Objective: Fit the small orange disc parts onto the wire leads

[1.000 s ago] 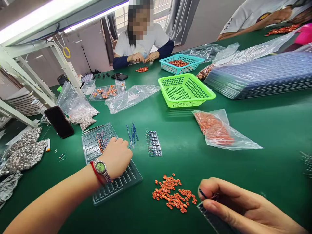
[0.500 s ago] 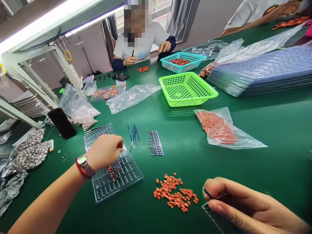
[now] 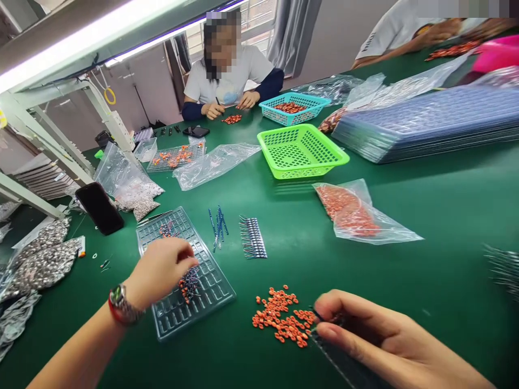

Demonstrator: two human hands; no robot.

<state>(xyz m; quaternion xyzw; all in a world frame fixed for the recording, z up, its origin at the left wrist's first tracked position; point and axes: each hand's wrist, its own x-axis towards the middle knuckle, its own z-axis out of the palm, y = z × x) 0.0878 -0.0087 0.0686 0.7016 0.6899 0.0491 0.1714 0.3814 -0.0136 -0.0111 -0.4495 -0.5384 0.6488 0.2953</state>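
My left hand (image 3: 162,270), with a watch on its wrist, hovers over a clear plastic tray (image 3: 168,324) of small compartments. Its thumb and fingers are pinched together beside a heap of small wired orange-and-dark parts (image 3: 188,284). Whatever the fingertips hold is too small to make out. My right hand (image 3: 360,329) grips a dark flat strip (image 3: 338,359) between thumb and bent fingers, a small dark end poking out at the fingertips. Just left of it lies a scatter of small orange oval rings (image 3: 279,316) on the green table.
Beyond the tray lie blue strips (image 3: 219,224) and a row of wired pieces (image 3: 253,237). A bag of orange parts (image 3: 357,213), a green basket (image 3: 302,154) and stacked plastic trays (image 3: 421,124) stand farther off. A phone (image 3: 99,208) leans at left. A co-worker (image 3: 231,75) sits opposite.
My left hand has turned and drawn slightly down and left, so its pinched fingertips now show above the heap. My right hand has come left with the dark strip, nearer the orange rings.
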